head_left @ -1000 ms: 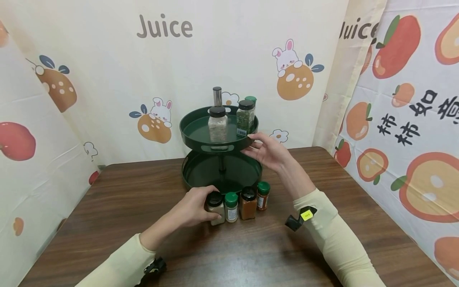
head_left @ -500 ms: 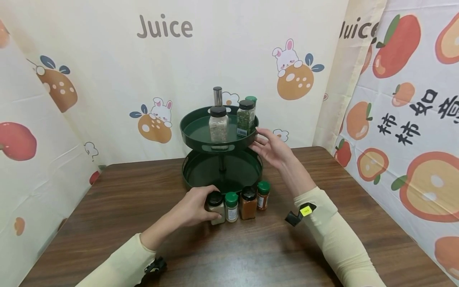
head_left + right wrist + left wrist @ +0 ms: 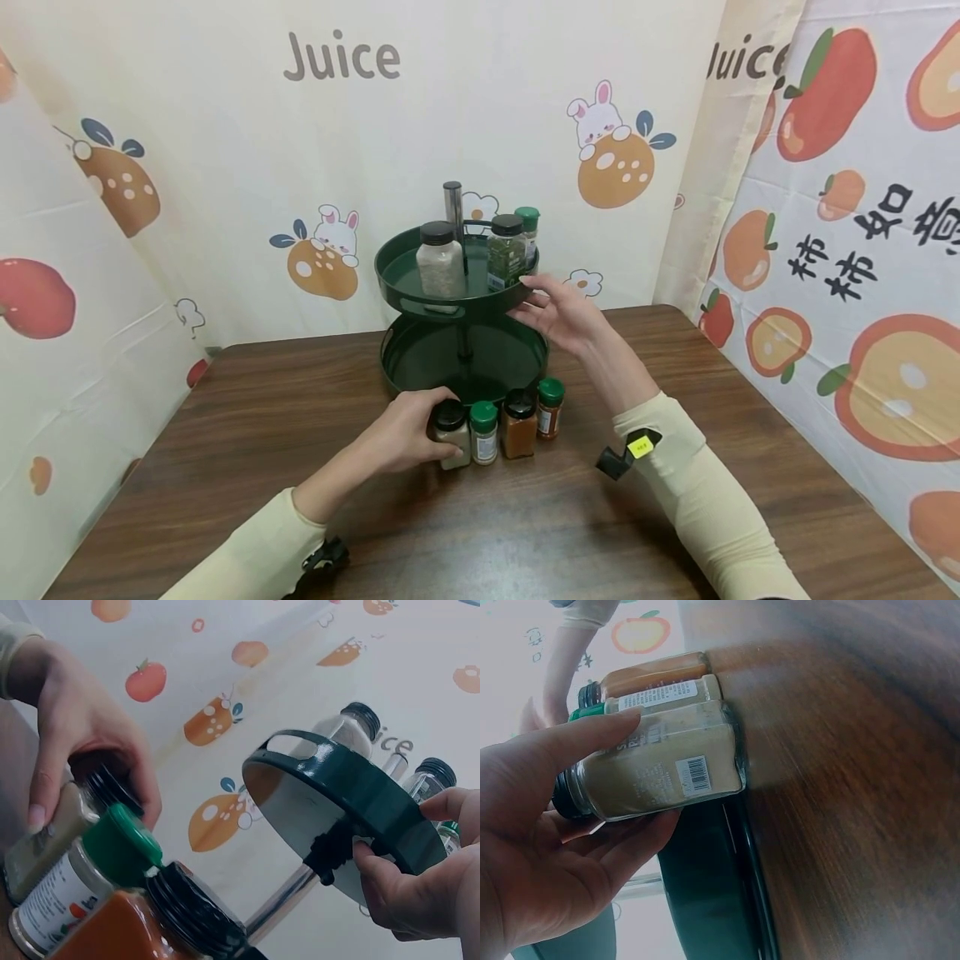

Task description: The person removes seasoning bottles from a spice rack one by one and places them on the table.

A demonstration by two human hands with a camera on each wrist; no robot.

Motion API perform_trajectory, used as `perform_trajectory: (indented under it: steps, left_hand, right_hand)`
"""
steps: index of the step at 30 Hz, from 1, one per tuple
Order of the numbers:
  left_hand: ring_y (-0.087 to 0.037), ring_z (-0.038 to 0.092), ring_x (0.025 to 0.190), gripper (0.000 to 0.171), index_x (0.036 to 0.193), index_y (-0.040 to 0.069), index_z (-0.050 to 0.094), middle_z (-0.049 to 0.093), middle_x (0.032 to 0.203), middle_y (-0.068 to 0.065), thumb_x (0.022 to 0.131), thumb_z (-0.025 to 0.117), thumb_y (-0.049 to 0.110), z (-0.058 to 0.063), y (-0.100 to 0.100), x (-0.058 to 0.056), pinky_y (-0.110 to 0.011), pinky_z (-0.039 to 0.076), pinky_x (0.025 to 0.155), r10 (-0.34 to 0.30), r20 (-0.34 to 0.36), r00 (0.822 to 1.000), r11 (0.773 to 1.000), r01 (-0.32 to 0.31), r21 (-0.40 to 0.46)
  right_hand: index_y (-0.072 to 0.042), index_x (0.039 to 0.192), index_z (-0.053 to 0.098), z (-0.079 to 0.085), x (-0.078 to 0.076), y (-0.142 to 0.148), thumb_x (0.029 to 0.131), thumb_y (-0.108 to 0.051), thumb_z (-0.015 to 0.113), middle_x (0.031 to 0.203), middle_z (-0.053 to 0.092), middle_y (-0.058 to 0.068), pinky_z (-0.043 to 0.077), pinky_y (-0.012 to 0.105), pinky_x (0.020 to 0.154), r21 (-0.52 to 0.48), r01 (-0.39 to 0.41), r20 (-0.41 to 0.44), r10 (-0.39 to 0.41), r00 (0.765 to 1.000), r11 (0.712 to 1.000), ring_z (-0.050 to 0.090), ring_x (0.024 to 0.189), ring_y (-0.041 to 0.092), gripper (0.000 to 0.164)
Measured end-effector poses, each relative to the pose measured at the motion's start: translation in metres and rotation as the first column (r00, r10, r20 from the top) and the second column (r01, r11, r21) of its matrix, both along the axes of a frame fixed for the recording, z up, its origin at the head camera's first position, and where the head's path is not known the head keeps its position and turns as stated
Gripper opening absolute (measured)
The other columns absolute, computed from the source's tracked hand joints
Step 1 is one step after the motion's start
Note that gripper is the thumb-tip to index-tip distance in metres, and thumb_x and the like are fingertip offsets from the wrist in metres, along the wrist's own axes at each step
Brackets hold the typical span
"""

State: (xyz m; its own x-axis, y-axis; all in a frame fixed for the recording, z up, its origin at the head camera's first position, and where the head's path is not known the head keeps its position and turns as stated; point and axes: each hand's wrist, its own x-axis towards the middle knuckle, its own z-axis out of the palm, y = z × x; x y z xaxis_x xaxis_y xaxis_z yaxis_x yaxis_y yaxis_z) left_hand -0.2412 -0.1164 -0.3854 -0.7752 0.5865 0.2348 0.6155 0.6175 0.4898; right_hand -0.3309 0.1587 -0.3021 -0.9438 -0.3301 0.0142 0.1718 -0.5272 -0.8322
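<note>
Wooden table [image 3: 487, 533] below my fingers; my left hand [image 3: 411, 429] grips the pale-filled jar [image 3: 664, 769], my right hand [image 3: 558, 317] pinches the upper tray [image 3: 483, 308], ideally lightly, sparing the green-herb jar [image 3: 507, 252] just beyond.

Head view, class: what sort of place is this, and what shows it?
Probably an indoor booth set up for demonstration: printed fabric hangs behind and on both sides of the wooden table, where a two-tier tray stands.

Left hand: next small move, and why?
Probably lift the beige jar straight off the table: the left hand has thumb and fingers on opposite sides of it, and it stands just in front of the lower tray.
</note>
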Motion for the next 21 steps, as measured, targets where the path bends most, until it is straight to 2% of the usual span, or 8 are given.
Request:
perform_trajectory:
  steps: [6, 15, 21]
  left_hand:
    - [-0.008, 0.058, 0.079, 0.048, 0.11, 0.018, 0.064, 0.066, 0.096, 0.009, 0.071, 0.088, 0.031, -0.001, 0.0, 0.0, -0.031, 0.053, 0.07, 0.003, 0.008, 1.0, 1.0, -0.003, 0.003]
    - [-0.007, 0.059, 0.082, 0.048, 0.11, 0.018, 0.064, 0.066, 0.096, 0.009, 0.07, 0.088, 0.032, -0.001, 0.0, -0.001, -0.032, 0.053, 0.073, 0.003, -0.003, 1.0, 1.0, -0.003, -0.006]
    - [-0.007, 0.058, 0.081, 0.048, 0.109, 0.019, 0.064, 0.066, 0.096, 0.009, 0.07, 0.088, 0.031, -0.001, 0.0, 0.0, -0.031, 0.053, 0.072, 0.005, 0.0, 1.0, 1.0, -0.005, -0.002]
  right_hand:
    - [-0.003, 0.142, 0.031, 0.0, 0.002, -0.003, 0.094, -0.006, 0.064, 0.129, 0.042, 0.017, 0.056, 0.039, 0.09, 0.006, -0.063, -0.003, 0.063, 0.998, 0.998, 0.06, 0.106, 0.027, 0.058]
    - [-0.012, 0.145, 0.032, -0.005, -0.006, 0.002, 0.096, -0.017, 0.065, 0.131, 0.046, 0.016, 0.058, 0.036, 0.085, -0.04, 0.015, 0.003, -0.015, 1.0, 0.999, 0.055, 0.115, 0.028, 0.06]
    - [-0.01, 0.143, 0.035, -0.006, -0.009, 0.003, 0.096, -0.016, 0.066, 0.13, 0.047, 0.016, 0.058, 0.035, 0.085, -0.042, 0.022, -0.005, -0.022, 1.0, 0.999, 0.055, 0.115, 0.027, 0.057]
